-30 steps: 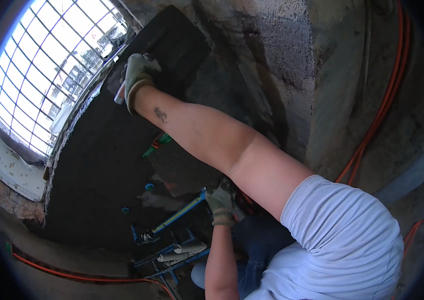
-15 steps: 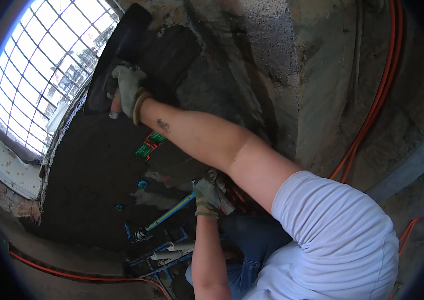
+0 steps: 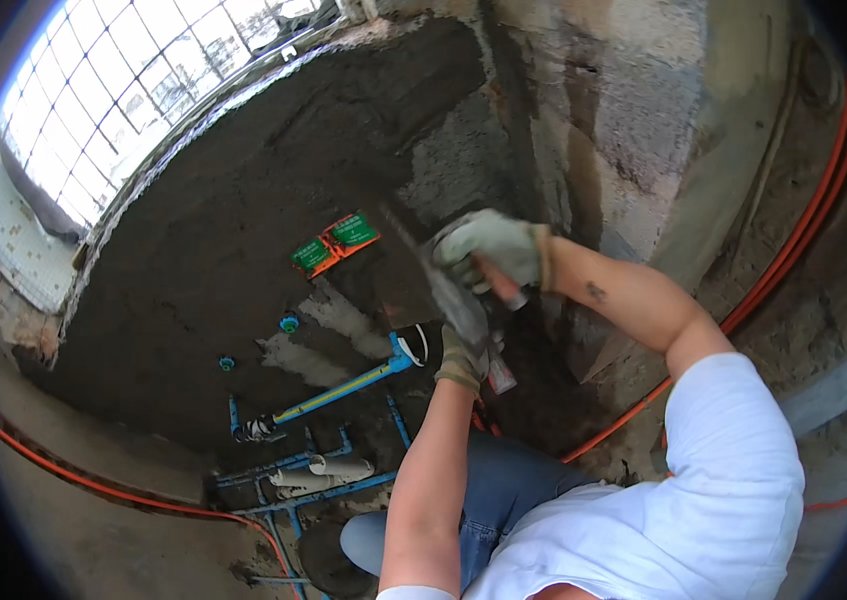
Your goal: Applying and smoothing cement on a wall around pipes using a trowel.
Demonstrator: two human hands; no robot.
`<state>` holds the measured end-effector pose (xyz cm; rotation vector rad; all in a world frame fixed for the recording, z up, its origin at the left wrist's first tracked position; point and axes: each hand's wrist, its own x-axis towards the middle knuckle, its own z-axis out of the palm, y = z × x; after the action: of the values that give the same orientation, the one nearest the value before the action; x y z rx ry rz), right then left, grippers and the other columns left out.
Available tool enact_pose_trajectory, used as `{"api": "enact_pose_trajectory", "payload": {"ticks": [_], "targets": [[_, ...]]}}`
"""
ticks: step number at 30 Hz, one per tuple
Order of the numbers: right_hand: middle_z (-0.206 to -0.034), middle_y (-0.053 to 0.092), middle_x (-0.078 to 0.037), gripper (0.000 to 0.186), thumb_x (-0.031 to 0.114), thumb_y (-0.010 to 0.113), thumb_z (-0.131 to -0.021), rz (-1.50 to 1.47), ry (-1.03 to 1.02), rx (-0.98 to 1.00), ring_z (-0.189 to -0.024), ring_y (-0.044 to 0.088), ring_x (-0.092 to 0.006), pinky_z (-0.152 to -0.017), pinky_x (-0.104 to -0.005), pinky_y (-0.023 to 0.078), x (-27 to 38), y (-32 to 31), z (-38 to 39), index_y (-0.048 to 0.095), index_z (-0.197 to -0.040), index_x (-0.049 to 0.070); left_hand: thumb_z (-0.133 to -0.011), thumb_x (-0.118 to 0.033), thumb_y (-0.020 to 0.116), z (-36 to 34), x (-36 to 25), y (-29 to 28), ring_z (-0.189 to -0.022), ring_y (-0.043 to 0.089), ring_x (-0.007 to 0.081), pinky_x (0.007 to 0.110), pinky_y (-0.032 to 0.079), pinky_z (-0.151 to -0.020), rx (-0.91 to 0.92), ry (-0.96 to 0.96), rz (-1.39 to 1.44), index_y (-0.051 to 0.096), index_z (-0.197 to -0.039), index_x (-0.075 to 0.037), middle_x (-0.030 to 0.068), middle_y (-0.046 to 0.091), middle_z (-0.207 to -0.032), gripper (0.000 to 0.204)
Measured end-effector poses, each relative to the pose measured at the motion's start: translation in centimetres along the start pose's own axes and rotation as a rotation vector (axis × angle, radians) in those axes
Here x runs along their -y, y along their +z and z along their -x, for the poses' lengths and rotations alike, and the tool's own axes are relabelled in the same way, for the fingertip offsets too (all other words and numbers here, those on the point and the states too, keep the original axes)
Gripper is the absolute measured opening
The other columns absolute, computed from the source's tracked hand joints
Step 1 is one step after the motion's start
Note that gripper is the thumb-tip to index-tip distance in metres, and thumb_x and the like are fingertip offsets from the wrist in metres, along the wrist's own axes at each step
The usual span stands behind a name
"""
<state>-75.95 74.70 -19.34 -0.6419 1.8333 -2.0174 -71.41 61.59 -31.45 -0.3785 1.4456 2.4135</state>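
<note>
My right hand (image 3: 494, 248), in a pale work glove, is closed round the orange-brown handle of a plastering trowel (image 3: 449, 295). The trowel's blade is seen nearly edge-on and somewhat blurred. Just below it, my gloved left hand (image 3: 459, 358) is closed on a second flat-bladed tool, whose reddish handle end (image 3: 502, 377) sticks out on the right. The two tools meet or overlap; which parts touch, I cannot tell. Both are in front of a wall (image 3: 194, 230) coated in dark grey wet mortar. A green and orange double socket-box cover (image 3: 336, 245) is set into it.
A blue pipe with a yellow stripe (image 3: 334, 393) runs by my left hand. Lower down lie more blue pipes (image 3: 344, 485) and pale pipe stubs (image 3: 339, 467). Teal pipe plugs (image 3: 289, 323) dot the wall. A barred window (image 3: 134, 80) is at upper left; orange conduits (image 3: 799, 220) run along the right.
My right hand has brought the trowel down and right, from high on the wall beside the window to my left hand. The left hand has risen slightly; the view has shifted.
</note>
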Motion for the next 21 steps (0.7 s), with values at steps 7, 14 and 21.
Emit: {"api": "enact_pose_trajectory", "payload": {"ticks": [7, 14, 21], "targets": [[-0.074, 0.062, -0.005, 0.022, 0.017, 0.063, -0.077, 0.010, -0.212, -0.164, -0.065, 0.057, -0.0125, -0.058, -0.0259, 0.046, 7.6, -0.2, 3.7, 0.064, -0.094, 0.002, -0.086, -0.018, 0.060, -0.2, -0.3, -2.2, -0.051, 0.048, 0.0169, 0.032, 0.042, -0.047, 0.150, 0.028, -0.056, 0.054, -0.090, -0.010, 0.0024, 0.049, -0.065, 0.011], [-0.075, 0.065, -0.014, 0.018, 0.019, 0.063, -0.073, 1.187, -0.061, -0.234, -0.072, 0.064, -0.0305, -0.065, -0.0380, 0.049, -2.9, 1.8, 7.7, 0.060, -0.079, 0.002, -0.088, -0.018, 0.057, 3.9, -3.2, -6.4, -0.052, 0.049, 0.0153, 0.030, 0.043, -0.048, 0.108, 0.187, -0.014, 0.054, -0.087, -0.009, 0.0013, 0.049, -0.062, 0.009], [-0.081, 0.065, -0.017, 0.026, 0.028, 0.056, -0.074, 1.537, 0.019, -0.053, -0.083, 0.062, -0.0369, -0.074, -0.0453, 0.050, -3.8, 4.9, 5.5, 0.064, -0.087, 0.006, -0.090, -0.017, 0.054, 7.5, -2.0, -13.4, -0.077, 0.061, 0.0207, 0.034, 0.051, -0.065, 0.212, 0.304, -0.335, 0.059, -0.094, -0.006, 0.0073, 0.063, -0.091, 0.013]]}}
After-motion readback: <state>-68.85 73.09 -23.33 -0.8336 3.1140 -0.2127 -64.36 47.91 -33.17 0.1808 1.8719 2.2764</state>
